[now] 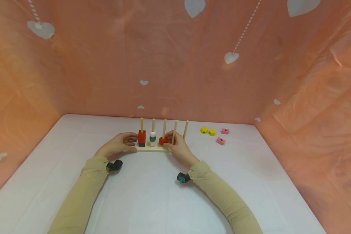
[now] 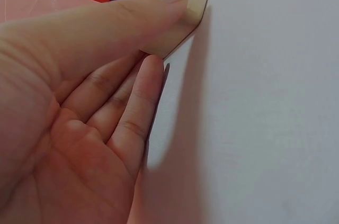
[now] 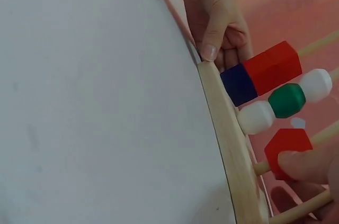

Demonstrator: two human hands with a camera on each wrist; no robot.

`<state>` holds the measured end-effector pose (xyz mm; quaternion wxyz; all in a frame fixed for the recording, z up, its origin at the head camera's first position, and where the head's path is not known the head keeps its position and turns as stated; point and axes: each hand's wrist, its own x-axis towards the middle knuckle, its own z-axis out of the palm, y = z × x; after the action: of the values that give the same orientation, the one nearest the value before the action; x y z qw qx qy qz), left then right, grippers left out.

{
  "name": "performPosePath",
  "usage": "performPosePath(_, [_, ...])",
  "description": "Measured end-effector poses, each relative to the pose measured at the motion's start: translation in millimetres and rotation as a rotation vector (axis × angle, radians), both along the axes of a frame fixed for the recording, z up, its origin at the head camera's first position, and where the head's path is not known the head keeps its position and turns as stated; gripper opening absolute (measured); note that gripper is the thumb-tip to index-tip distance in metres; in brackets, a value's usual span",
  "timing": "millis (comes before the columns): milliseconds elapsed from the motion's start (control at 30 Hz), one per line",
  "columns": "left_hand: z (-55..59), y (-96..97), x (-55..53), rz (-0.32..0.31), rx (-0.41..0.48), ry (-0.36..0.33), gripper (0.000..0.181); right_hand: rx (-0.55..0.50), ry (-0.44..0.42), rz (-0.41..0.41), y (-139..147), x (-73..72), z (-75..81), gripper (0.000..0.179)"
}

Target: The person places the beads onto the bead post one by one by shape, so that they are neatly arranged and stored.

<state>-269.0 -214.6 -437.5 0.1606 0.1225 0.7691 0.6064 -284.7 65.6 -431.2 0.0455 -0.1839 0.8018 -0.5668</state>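
Note:
A pale wooden base (image 1: 152, 149) with several upright pegs stands on the table. My left hand (image 1: 120, 143) holds its left end, thumb (image 2: 164, 7) over the front corner and fingers along the end. At the third peg, my right hand (image 1: 180, 149) pinches a red faceted bead (image 3: 283, 142), which sits round the peg a little above the base in the right wrist view. Red blocks (image 3: 274, 69) sit over a dark blue block (image 3: 238, 84) on the first peg. The second peg carries a green bead (image 3: 287, 100) between two white ones. No beads show on the two right pegs.
Two yellow beads (image 1: 204, 130) and two pink blocks (image 1: 221, 140) lie on the white tabletop (image 1: 152, 195) to the right of the base. An orange cloth (image 1: 169, 65) with white hearts hangs behind and at both sides.

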Motion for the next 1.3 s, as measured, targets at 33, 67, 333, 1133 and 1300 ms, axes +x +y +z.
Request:
performPosePath(33, [-0.5, -0.1, -0.7, -0.003, 0.001, 0.001, 0.065, 0.002, 0.001, -0.002, 0, 0.0, -0.6, 0.028])
performPosePath(67, [-0.9, -0.2, -1.4, -0.004, 0.001, 0.005, 0.065, 0.001, 0.004, -0.003, 0, 0.0, -1.2, 0.028])
performPosePath(333, [-3.8, -0.9, -6.6, -0.025, -0.034, 0.04, 0.065, 0.06, 0.055, -0.022, 1, -1.4, -7.9, 0.028])
performPosePath(1133, [-4.6, -2.1, -2.9, -0.007, -0.009, 0.008, 0.066, 0.035, 0.117, 0.195, 68, 50.6, 37.3, 0.054])
performPosePath(1300, [-4.2, -2.8, -3.3, -0.008, -0.003, 0.005, 0.065, 0.078, 0.085, 0.166, 91, 58.0, 47.1, 0.047])
